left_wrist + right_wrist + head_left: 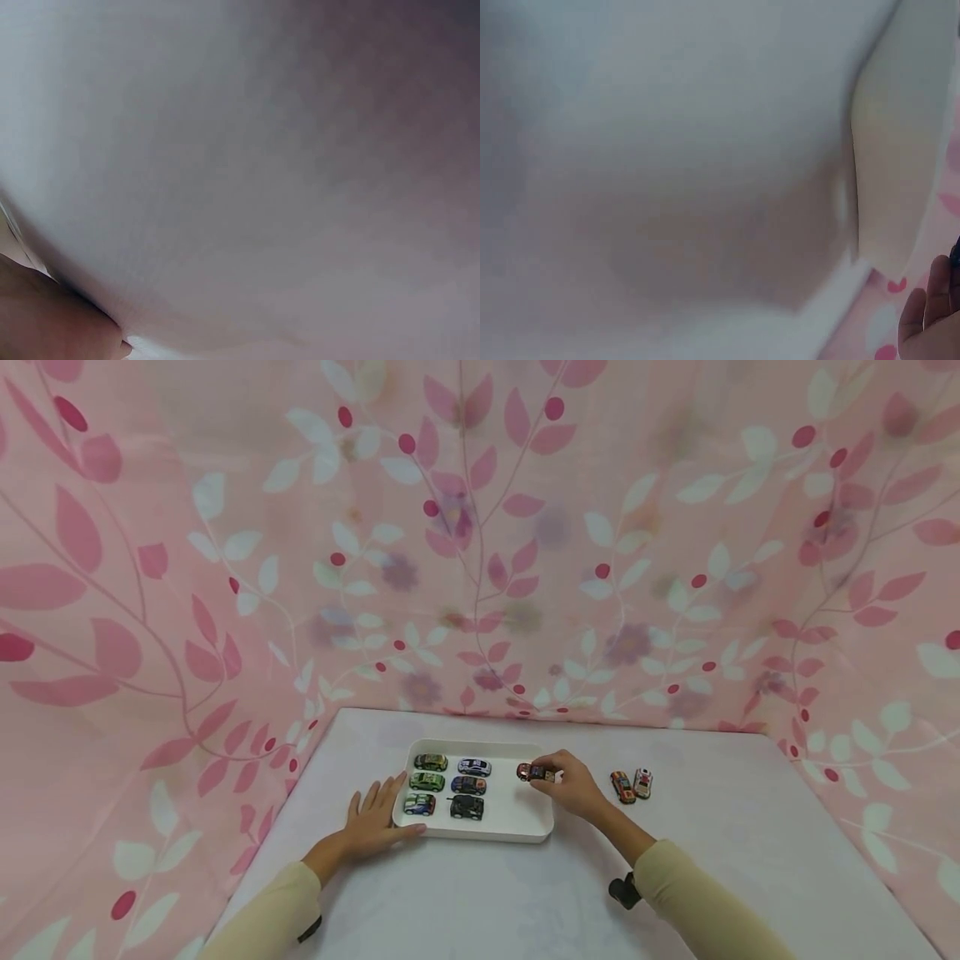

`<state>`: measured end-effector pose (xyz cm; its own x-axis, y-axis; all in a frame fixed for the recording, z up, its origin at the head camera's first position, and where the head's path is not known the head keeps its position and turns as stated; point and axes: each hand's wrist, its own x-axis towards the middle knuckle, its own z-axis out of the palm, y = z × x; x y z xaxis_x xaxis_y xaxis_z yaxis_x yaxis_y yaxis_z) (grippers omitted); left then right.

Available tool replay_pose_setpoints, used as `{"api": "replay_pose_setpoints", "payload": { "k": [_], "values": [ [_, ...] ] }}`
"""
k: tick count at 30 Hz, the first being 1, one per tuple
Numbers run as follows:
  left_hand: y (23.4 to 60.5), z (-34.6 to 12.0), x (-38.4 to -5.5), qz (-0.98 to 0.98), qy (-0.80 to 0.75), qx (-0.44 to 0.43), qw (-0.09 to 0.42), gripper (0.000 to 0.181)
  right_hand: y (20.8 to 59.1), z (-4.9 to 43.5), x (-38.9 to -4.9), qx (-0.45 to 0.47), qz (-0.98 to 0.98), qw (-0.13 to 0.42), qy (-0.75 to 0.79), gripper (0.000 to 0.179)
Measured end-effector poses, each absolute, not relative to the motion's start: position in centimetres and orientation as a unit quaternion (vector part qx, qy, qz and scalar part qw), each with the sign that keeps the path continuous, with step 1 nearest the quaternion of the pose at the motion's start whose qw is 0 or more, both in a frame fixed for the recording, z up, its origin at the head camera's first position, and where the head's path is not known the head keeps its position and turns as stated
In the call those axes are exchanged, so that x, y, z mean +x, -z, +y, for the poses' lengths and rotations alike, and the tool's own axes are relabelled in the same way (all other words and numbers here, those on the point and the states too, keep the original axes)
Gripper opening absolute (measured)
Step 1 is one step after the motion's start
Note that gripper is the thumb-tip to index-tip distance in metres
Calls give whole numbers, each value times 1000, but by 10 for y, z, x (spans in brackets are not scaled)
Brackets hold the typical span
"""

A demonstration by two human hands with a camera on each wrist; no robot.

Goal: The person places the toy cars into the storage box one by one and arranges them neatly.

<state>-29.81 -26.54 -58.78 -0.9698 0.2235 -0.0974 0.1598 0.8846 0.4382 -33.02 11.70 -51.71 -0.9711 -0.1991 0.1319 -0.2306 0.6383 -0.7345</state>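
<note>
My right hand (pixel 576 787) pinches a small dark toy car (pixel 536 772) with red and orange markings over the right side of a white tray (pixel 517 833). At the tray's left edge rests my left hand (pixel 375 820), fingers spread and straight, thumb along the front rim. Inside the tray two columns of toy cars stand: a green-and-brown car (pixel 431 762), a green car (pixel 427 782), a blue-green-white car (pixel 419 804), a white-and-blue car (pixel 475 767), a blue-and-red car (pixel 468 786) and a black vehicle (pixel 467 807). The right wrist view catches only the fingers (pixel 934 300) and tray wall.
Right of the tray an orange toy car (pixel 622 787) and a white-and-red toy car (pixel 642 783) lie side by side on the white-covered table (pixel 720 860). Pink floral cloth (pixel 480 568) hangs behind the table and along both sides.
</note>
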Motion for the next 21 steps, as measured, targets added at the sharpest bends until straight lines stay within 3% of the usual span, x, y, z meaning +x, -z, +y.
{"api": "replay_pose_setpoints", "payload": {
  "k": [8, 21],
  "values": [
    [584, -263, -297, 967, -223, 99, 77, 113, 540, 98, -317, 188, -921, 83, -331, 28],
    [584, -265, -296, 966, -226, 96, 79, 112, 552, 84, -310, 247, -948, 85, -184, 26]
  ]
}}
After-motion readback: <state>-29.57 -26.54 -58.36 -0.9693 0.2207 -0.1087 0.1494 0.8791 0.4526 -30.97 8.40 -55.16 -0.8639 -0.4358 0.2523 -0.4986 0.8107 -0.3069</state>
